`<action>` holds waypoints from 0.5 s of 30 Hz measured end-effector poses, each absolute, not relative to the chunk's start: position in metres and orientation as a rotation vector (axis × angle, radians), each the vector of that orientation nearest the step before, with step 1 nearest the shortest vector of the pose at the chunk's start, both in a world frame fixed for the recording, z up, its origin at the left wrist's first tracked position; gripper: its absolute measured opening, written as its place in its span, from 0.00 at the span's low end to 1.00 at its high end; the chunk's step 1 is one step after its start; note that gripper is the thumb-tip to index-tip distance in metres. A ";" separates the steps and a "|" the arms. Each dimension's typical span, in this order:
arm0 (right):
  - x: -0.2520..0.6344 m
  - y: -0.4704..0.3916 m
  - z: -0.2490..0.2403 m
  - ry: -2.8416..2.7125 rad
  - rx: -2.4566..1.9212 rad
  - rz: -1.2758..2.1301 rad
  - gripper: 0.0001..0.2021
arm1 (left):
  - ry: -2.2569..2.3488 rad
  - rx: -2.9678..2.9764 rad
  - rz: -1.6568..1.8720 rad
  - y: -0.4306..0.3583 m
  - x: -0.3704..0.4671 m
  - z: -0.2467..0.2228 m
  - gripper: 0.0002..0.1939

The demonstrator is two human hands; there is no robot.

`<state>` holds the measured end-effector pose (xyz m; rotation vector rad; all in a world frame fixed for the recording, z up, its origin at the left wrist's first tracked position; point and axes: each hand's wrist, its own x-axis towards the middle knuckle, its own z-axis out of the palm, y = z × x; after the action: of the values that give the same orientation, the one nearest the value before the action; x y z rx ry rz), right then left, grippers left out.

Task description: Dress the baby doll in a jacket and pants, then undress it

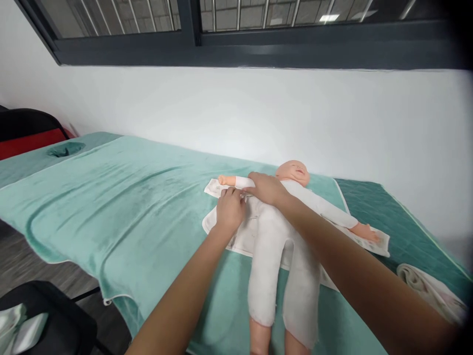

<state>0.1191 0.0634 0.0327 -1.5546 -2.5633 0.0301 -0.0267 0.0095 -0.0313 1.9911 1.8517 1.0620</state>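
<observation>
A baby doll (273, 231) with a white cloth body lies on its back, head away from me, arms spread. Under it is an opened white baby garment (244, 239), whose sleeves stretch out below both doll arms. My left hand (231, 209) has its fingers curled on the garment's edge beside the doll's trunk, close under the doll's arm on the left. Over that same arm, near the shoulder, my right hand (268, 188) is closed, its thumb toward my left fingertips. The cloth between the fingertips is mostly hidden.
A light green sheet (129, 197) covers the long bed along the white wall. On the right lies a rolled white cloth (428, 288) on a darker green cover (384, 212). A black chair (55, 315) with packets stands at lower left. Above is a barred window (236, 44).
</observation>
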 end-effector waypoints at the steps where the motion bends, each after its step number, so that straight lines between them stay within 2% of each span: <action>1: 0.120 0.063 0.033 -2.542 -1.548 0.049 0.16 | 1.906 1.983 1.031 0.018 -0.029 -0.031 0.12; 5: 0.123 0.059 0.032 -2.552 -1.480 0.070 0.17 | 1.907 1.827 1.123 0.040 -0.040 -0.036 0.05; 9: 0.127 0.056 0.035 -2.588 -1.410 0.067 0.21 | 1.875 1.680 1.265 0.044 -0.050 -0.044 0.10; 15: 0.138 0.055 0.041 -2.636 -1.444 0.043 0.26 | 1.669 1.468 1.494 0.040 -0.057 -0.045 0.06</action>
<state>0.1378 0.0553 0.0411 -1.4441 -2.6357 0.0432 -0.0570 0.0404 -0.0448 1.4675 1.6694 1.4944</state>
